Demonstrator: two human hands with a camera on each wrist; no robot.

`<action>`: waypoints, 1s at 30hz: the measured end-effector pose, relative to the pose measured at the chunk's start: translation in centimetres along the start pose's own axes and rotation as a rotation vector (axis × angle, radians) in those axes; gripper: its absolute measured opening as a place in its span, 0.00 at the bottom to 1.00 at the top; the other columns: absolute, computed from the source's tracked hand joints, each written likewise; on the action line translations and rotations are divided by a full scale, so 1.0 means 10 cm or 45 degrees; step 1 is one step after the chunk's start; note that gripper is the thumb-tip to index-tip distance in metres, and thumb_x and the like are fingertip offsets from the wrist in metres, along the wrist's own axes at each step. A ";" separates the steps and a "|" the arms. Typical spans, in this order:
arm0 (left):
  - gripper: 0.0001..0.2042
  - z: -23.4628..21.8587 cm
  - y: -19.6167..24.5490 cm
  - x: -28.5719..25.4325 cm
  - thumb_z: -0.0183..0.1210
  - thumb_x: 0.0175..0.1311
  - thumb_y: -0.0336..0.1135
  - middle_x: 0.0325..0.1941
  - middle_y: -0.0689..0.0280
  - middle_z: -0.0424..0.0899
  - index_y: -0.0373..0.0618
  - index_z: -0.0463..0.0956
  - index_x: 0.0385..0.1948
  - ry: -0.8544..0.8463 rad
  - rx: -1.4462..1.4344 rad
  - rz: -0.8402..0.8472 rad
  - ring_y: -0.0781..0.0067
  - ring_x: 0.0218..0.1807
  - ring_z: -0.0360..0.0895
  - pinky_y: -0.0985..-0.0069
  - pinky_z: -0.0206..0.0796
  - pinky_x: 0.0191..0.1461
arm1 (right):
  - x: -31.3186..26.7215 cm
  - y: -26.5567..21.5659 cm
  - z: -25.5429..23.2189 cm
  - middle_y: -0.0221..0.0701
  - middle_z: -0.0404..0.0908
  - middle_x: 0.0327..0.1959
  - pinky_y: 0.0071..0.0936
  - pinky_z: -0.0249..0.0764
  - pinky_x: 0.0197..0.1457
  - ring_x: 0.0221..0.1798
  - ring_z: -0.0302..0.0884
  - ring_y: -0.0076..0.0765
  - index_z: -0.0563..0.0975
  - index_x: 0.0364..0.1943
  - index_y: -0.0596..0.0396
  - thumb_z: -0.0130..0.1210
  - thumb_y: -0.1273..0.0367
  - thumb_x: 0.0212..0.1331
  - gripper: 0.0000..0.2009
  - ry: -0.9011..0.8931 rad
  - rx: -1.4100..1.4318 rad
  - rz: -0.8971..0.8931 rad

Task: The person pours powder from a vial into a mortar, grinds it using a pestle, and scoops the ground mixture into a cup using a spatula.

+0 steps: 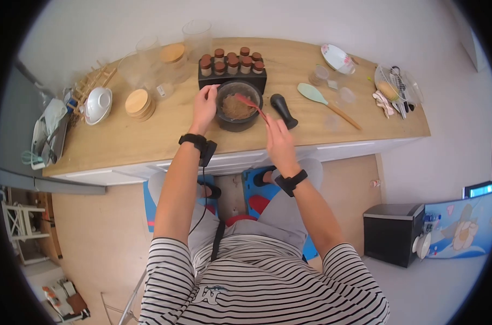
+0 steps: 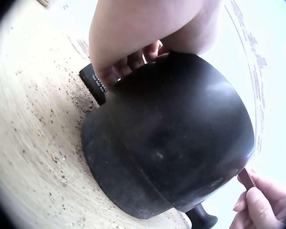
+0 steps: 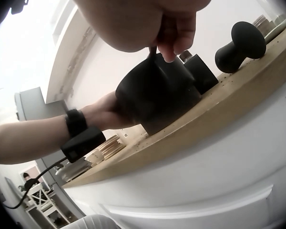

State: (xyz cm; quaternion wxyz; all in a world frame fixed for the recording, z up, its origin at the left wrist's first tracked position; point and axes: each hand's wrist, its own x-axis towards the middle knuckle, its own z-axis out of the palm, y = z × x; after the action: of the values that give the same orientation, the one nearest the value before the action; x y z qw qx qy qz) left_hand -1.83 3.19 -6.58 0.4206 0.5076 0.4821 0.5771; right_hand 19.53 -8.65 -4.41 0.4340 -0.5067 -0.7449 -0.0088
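right hand [image 1: 278, 142] pinches red spoon [image 1: 251, 105] over mortar [image 1: 239, 105] | left hand [image 1: 204, 106] grips mortar rim

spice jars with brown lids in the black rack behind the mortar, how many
9 spice jars show in the head view, in two rows in the black rack: four at the back, five in front, right behind the mortar. More may be hidden.

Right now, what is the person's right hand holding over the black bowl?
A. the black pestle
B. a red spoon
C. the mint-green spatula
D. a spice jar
B: the right hand pinches the handle of a red spoon whose tip dips into the brown powder inside the black bowl, which the left hand grips at the rim; the spatula and pestle lie untouched on the counter.
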 end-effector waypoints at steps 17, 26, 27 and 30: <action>0.13 0.13 0.13 0.05 0.46 0.72 0.35 0.31 0.63 0.81 0.38 0.79 0.42 0.131 0.430 -0.126 0.71 0.33 0.76 0.75 0.67 0.41 | -0.03 0.10 0.08 0.46 0.78 0.35 0.36 0.72 0.41 0.35 0.77 0.48 0.75 0.51 0.61 0.48 0.68 0.68 0.14 0.188 0.384 0.603; 0.12 0.31 0.18 -0.10 0.45 0.71 0.36 0.38 0.49 0.83 0.41 0.78 0.40 0.422 0.503 0.131 0.43 0.43 0.79 0.57 0.70 0.44 | 0.03 1.31 -0.48 0.54 0.77 0.35 0.51 0.70 0.46 0.44 0.75 0.63 0.73 0.46 0.64 0.49 0.73 0.61 0.11 -0.174 -0.444 0.390; 0.13 0.32 0.18 -0.11 0.45 0.71 0.36 0.38 0.49 0.83 0.41 0.78 0.40 0.409 0.511 0.130 0.43 0.43 0.79 0.56 0.70 0.44 | -0.01 1.34 -0.44 0.54 0.77 0.34 0.51 0.70 0.46 0.44 0.75 0.63 0.74 0.44 0.64 0.51 0.74 0.60 0.11 -0.210 -0.459 0.347; 0.12 0.33 0.17 -0.12 0.45 0.71 0.36 0.38 0.49 0.83 0.42 0.78 0.40 0.439 0.483 0.091 0.43 0.43 0.78 0.54 0.69 0.45 | 0.06 1.26 -0.42 0.54 0.77 0.33 0.50 0.71 0.46 0.43 0.75 0.63 0.77 0.39 0.65 0.52 0.74 0.58 0.09 -0.333 -0.492 0.298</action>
State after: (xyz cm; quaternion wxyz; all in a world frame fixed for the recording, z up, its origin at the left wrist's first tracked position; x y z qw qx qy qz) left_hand 1.60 2.13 -5.05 0.2089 0.4883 0.6279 0.5689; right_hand 31.75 -4.01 -6.75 0.2273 -0.6598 -0.7154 -0.0353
